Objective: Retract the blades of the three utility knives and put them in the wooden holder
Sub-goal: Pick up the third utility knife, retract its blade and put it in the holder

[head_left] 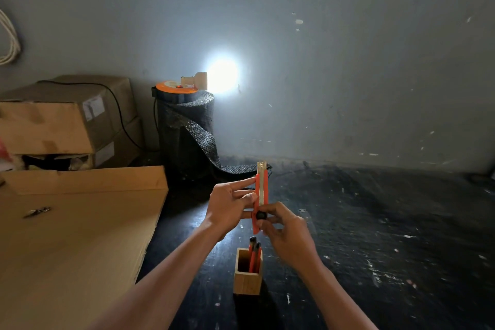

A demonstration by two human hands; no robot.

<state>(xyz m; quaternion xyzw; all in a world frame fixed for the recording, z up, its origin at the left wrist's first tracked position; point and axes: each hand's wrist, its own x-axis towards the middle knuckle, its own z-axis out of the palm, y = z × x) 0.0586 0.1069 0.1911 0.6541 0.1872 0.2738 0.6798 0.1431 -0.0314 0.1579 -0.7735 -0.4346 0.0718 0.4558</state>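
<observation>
Holding the orange utility knife point(261, 197) upright, left hand point(231, 207) pinches its body. Right hand point(285, 236) pinches the black slider point(261, 215). Light, stiff, sharp-tipped: grip the casing; 2 knives point(254, 254) fill the wooden holder point(247, 280).

Orange plastic knife point(261, 197), pale wooden holder point(247, 277), glossy black floor point(375, 222).

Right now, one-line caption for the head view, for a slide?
Both hands hold the third orange utility knife, blade still out, above a wooden holder with two knives.
</observation>
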